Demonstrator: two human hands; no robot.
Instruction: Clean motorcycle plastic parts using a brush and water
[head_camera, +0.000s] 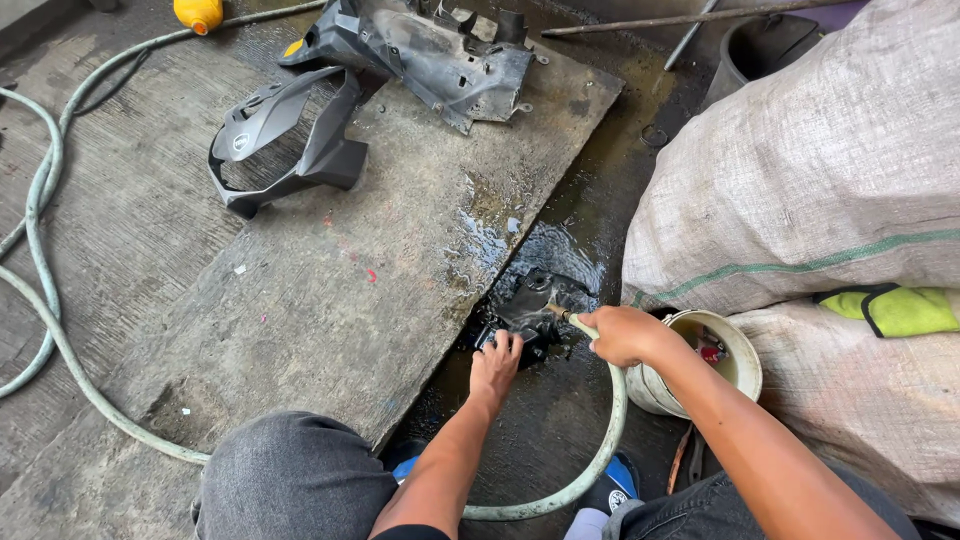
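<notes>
Hose (600, 440) nozzle up-left toward engine part (530, 305)

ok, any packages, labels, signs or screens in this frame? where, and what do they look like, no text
No signs or screens.
Woven sack: right side, large, bulging, beige with a thin green stripe.
Second sack: beneath it, same beige weave.
Yellow bottle: top left edge, cut off by the frame.
Small oval badge: on the grey plastic panel, upper left, pale on dark.
White bucket: beside the right hand, round, stained.
</notes>
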